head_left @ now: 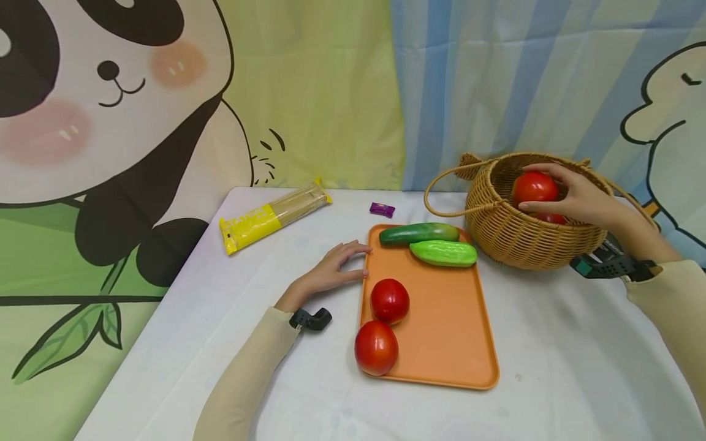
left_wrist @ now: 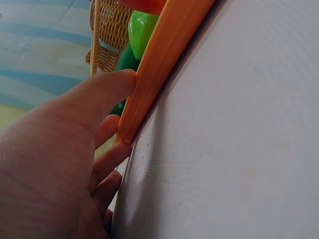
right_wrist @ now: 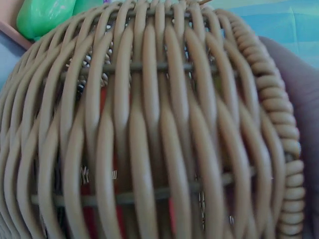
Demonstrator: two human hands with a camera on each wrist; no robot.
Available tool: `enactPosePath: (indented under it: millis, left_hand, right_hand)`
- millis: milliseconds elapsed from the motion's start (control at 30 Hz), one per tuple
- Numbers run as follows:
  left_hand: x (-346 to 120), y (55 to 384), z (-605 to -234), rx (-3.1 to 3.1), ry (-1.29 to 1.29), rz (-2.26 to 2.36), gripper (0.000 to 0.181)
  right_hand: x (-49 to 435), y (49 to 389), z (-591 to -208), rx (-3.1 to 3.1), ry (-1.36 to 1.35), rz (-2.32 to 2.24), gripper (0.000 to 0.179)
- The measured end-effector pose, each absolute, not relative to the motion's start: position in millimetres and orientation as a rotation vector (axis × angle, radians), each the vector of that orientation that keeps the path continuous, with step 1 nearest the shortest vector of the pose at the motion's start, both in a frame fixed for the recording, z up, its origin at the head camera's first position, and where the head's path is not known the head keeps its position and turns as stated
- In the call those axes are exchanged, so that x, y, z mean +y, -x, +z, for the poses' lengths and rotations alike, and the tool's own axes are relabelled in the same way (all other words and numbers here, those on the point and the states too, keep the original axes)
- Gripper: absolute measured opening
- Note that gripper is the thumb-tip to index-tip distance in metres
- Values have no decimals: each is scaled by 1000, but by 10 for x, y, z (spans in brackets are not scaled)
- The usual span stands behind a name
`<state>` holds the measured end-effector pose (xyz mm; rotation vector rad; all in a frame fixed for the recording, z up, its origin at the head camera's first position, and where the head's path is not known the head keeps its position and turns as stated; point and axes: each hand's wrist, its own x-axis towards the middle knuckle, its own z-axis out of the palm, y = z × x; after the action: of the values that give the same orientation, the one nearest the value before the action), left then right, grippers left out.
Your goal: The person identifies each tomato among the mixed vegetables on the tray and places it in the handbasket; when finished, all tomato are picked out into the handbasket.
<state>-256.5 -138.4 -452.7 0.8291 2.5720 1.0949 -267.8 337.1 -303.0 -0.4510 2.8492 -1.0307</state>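
In the head view my right hand reaches over the rim of a wicker basket and grips a red tomato between thumb and fingers. More red shows just below it inside the basket. The basket weave fills the right wrist view and hides most of that hand. My left hand rests its fingertips and thumb against the left edge of an orange tray. Two tomatoes, one behind the other, sit at the tray's left side. Across its far end lie a dark green cucumber and a bright green, bumpy vegetable.
A yellow pack of noodles lies at the back left of the white table. Behind the tray is a small purple wrapped sweet. The basket's handle droops to its left. A printed curtain hangs behind the table.
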Motion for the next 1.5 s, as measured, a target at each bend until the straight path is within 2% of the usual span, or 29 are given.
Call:
enactPosePath:
  millis: [433,733,1500]
  left_hand:
    - [-1381,2559,-4518,2573,-832,1098,55]
    - [-1382,2562,-4531,2576,-808,1089,55]
    - [-1380,2563,-4527,2576,-805,1075,56]
  right_hand:
    - [3401,2773,-3098,2679,658,-872,65]
    - [3424,2836,-3126,2529,673,-851,66]
    - [3432,2799,-3146,2539,782,-993,51]
